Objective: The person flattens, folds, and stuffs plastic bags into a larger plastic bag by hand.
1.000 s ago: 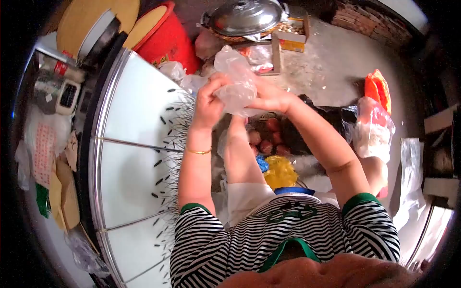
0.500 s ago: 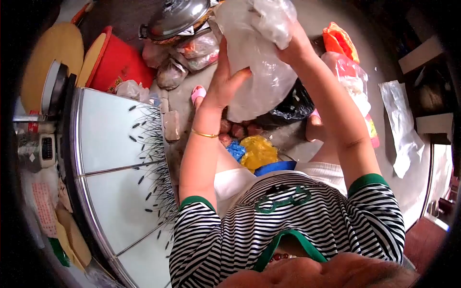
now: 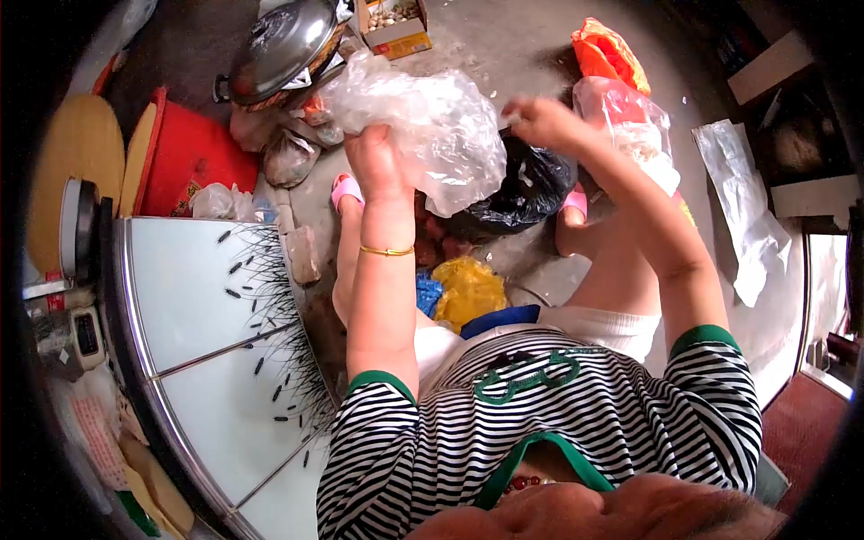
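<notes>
A clear plastic bag hangs from my left hand, whose fingers are closed on it; they are partly hidden behind the plastic. My right hand is apart from the bag, to its right, above a black plastic bag. Its fingers are blurred and curled, and I cannot make out whether anything is between them. Below the clear bag, a yellow bag and a blue bag lie near my lap. Dark reddish round items show partly behind my left wrist.
A white-panelled cabinet stands at left, with a red bucket beyond it. A lidded metal pan and a carton are at the top. An orange bag and a silvery sheet lie at right.
My right hand has come off the clear bag and moved down to its right. My left hand has closed on the bag and moved left with it. The view has shifted.
</notes>
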The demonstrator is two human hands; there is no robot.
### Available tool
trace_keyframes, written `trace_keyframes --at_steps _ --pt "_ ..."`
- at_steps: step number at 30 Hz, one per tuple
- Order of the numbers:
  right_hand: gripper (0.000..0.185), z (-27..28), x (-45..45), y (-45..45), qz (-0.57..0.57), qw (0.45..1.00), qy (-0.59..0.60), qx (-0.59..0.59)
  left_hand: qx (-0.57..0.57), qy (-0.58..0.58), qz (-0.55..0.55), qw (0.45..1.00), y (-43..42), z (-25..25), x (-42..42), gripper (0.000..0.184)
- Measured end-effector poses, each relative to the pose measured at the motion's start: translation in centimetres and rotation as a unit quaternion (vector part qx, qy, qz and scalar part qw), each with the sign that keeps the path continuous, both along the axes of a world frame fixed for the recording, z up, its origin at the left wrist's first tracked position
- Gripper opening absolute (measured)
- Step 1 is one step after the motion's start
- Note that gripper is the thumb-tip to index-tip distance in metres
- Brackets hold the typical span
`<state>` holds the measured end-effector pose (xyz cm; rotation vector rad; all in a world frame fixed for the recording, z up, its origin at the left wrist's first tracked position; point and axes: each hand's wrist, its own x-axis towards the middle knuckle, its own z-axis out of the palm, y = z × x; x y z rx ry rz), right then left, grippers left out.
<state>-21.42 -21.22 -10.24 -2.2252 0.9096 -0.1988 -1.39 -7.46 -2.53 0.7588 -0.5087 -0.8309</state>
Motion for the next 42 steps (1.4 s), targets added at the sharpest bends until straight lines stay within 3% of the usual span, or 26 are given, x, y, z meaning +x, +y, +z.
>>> trace_keyframes --at_steps 1,3,5,6,8,9,10,12,13,15,16,18,19,21,22,23,24,25,26,29,31,33,42 --pt "0.057 -1.7 -0.1 0.5 0.055 0.993 0.105 0.015 -0.003 0.003 0.011 1.000 -0.3 0.1 -0.2 0.045" --pt "0.061 -2.4 1.5 3.6 0.014 0.947 0.319 -0.040 -0.011 0.008 0.023 1.000 -0.9 -0.2 -0.6 0.044" --pt "0.065 -6.5 1.7 4.0 -0.027 0.915 0.344 -0.210 -0.023 0.013 0.026 0.999 -1.6 -1.2 -1.2 0.042" --pt "0.059 -6.6 1.4 3.4 -0.033 0.935 0.307 -0.175 -0.019 0.004 0.025 1.000 -1.7 -1.6 -1.3 0.040" --pt "0.051 -11.1 0.0 0.6 -0.072 0.992 0.093 -0.044 -0.010 -0.014 0.022 1.000 -1.7 -2.4 -1.2 0.037" --pt "0.048 -12.7 -0.6 -0.3 -0.091 0.995 -0.017 0.023 0.024 -0.071 0.028 0.997 -1.8 -2.9 -1.2 0.034" --pt "0.038 -11.2 -1.4 0.1 -0.149 0.981 -0.108 0.055 0.057 -0.127 0.034 0.990 -2.0 -3.6 -1.1 0.032" --pt "0.040 -7.7 -3.0 0.6 -0.203 0.934 -0.220 0.196 0.111 -0.194 0.014 0.975 -2.3 -5.3 -2.4 0.023" --pt "0.041 -5.8 -3.4 1.1 -0.246 0.897 -0.260 0.260 0.134 -0.378 0.033 0.915 -3.0 -8.1 -2.7 0.026" --pt "0.047 -3.7 -4.3 1.3 -0.294 0.843 -0.316 0.322 0.141 -0.401 0.029 0.905 -3.9 -10.8 -7.0 0.036" --pt "0.053 -2.8 -4.8 1.7 -0.288 0.821 -0.361 0.337 0.089 -0.444 0.039 0.891 -4.9 -15.1 -8.4 0.036" --pt "0.058 -4.2 -5.6 1.0 -0.306 0.832 -0.348 0.306 0.034 -0.430 -0.011 0.902 -6.2 -20.3 -11.5 0.035" --pt "0.059 -4.3 -5.8 1.4 -0.314 0.825 -0.351 0.312 0.068 -0.454 -0.040 0.888 -6.7 -22.0 -12.3 0.034" --pt "0.055 -3.2 -5.1 2.4 -0.334 0.852 -0.294 0.275 0.063 -0.669 -0.066 0.737 -8.2 -26.5 -12.8 0.033" --pt "0.052 -3.3 -4.9 2.5 -0.311 0.866 -0.285 0.269 0.069 -0.683 -0.097 0.721 -8.3 -25.8 -12.7 0.036" --pt "0.050 -3.4 -4.7 2.7 -0.288 0.878 -0.275 0.266 0.105 -0.595 -0.131 0.786 -8.4 -26.6 -12.7 0.036" --pt "0.048 -3.1 -4.4 3.1 -0.266 0.886 -0.270 0.266 0.181 -0.245 -0.250 0.919 -9.2 -28.5 -13.4 0.034" --pt "0.046 -2.9 -4.0 3.3 -0.243 0.895 -0.265 0.265 0.229 0.144 -0.326 0.906 -10.0 -29.2 -13.9 0.033" --pt "0.043 -4.3 -3.9 3.5 -0.204 0.902 -0.284 0.254 0.239 0.176 -0.347 0.890 -10.4 -29.9 -13.8 0.033" --pt "0.041 -2.2 -3.2 4.3 -0.164 0.950 -0.190 0.185 0.232 0.066 -0.374 0.895 -9.8 -28.5 -14.0 0.032" --pt "0.036 -0.4 -3.2 4.1 -0.161 0.954 -0.146 0.209 0.229 0.022 -0.377 0.897 -9.6 -28.0 -14.4 0.031" --pt "0.036 -0.6 -3.5 4.0 -0.125 0.975 -0.145 0.110 0.228 0.004 -0.376 0.898 -9.7 -27.8 -14.4 0.030" --pt "0.036 -1.4 -3.7 3.0 -0.142 0.952 -0.174 0.207 0.215 -0.013 -0.382 0.899 -10.4 -26.1 -14.4 0.030"
